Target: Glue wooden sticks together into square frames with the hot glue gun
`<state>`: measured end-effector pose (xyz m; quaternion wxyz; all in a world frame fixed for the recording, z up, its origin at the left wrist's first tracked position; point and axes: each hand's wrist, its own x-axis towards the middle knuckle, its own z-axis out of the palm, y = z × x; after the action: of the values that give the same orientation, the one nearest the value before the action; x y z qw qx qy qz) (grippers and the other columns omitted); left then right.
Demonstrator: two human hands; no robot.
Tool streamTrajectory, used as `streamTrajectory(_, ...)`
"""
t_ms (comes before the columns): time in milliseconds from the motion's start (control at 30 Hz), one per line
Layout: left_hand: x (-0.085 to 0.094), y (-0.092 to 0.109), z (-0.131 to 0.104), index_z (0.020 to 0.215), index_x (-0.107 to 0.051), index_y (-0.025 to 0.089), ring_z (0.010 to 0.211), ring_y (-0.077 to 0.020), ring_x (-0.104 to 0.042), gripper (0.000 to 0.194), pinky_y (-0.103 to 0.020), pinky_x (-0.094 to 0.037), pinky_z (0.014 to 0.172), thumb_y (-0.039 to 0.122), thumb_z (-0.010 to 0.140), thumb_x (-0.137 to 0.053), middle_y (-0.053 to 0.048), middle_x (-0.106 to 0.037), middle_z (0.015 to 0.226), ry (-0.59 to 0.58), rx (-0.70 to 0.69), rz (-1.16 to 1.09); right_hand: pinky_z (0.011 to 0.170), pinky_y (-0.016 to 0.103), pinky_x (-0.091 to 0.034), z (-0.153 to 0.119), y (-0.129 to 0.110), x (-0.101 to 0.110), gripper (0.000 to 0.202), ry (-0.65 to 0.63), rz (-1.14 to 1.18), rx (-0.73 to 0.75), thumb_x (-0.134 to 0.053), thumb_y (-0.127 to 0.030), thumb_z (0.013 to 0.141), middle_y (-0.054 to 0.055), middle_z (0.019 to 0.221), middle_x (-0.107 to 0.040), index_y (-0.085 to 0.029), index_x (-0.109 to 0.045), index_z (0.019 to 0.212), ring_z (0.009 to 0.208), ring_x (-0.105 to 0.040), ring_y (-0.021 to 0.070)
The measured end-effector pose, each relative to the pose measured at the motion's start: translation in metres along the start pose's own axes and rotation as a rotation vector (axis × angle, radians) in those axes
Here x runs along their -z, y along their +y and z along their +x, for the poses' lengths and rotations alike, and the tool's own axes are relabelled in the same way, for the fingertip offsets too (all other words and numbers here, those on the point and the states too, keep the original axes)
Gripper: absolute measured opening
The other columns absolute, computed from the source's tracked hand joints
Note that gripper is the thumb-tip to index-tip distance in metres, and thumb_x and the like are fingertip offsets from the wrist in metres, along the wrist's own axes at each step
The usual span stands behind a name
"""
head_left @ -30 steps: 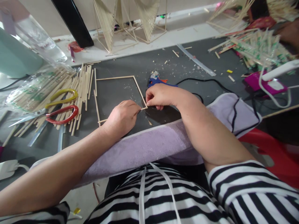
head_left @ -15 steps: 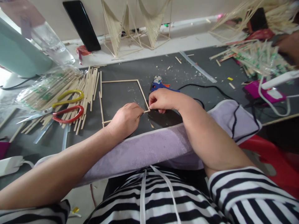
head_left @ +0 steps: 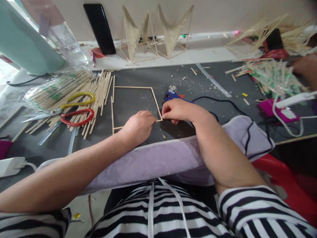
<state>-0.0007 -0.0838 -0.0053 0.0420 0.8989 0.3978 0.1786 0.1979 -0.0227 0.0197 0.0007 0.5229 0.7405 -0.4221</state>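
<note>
A four-sided outline of thin wooden sticks point(head_left: 156, 100) lies flat on the dark grey table. My left hand point(head_left: 139, 128) is closed over the near stick, its fingertips pinching it just left of the near right corner. At that corner, the bent thumb and forefinger of my right hand point(head_left: 177, 110) close on the end of the right-hand stick. Just behind my right hand rests a blue glue gun point(head_left: 170, 95), partly covered by it. On the left, scissors point(head_left: 77, 117) with one yellow and one red handle lie on a heap of loose sticks point(head_left: 101, 94).
Behind stand finished stick models point(head_left: 170, 31) and a leaning black phone point(head_left: 100, 29). A bottle point(head_left: 71, 46) is at the left. A clear glue stick point(head_left: 213, 80) and bagged sticks point(head_left: 272, 74) lie right, near another person's hand point(head_left: 305, 67). A black cord point(head_left: 223, 100) crosses the table.
The whole view has shifted slightly, so things appear a little further right. Both hands keep their hold at the same corner of the stick outline.
</note>
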Motion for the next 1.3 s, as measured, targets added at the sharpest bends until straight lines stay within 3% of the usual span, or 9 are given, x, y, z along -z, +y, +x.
streamTrajectory(1100, -0.0001, -0.0006, -0.0008, 0.089, -0.071, 0.014, 0.086, -0.0205, -0.063, 0.026, -0.035, -0.052, 0.081, 0.008, 0.083, -0.046, -0.009, -0.069, 0.090, 0.010, -0.003, -0.024, 0.044, 0.019, -0.048, -0.0035, -0.0070, 0.0006, 0.004, -0.004, -0.005, 0.016, -0.061, -0.015, 0.074, -0.001, 0.051, -0.058, -0.016, -0.062, 0.078, 0.047, -0.059, 0.0115)
streamTrajectory(1300, 0.0003, -0.0004, 0.0000, 0.089, -0.070, 0.014, 0.087, -0.0205, -0.062, 0.027, -0.035, -0.051, 0.081, 0.011, 0.087, -0.044, -0.009, -0.068, 0.089, -0.032, 0.010, -0.012, 0.046, 0.021, -0.049, 0.0000, -0.0031, -0.0013, 0.003, 0.004, 0.001, -0.002, -0.062, -0.017, 0.076, -0.002, 0.048, -0.057, -0.017, -0.062, 0.080, 0.046, -0.059, 0.0122)
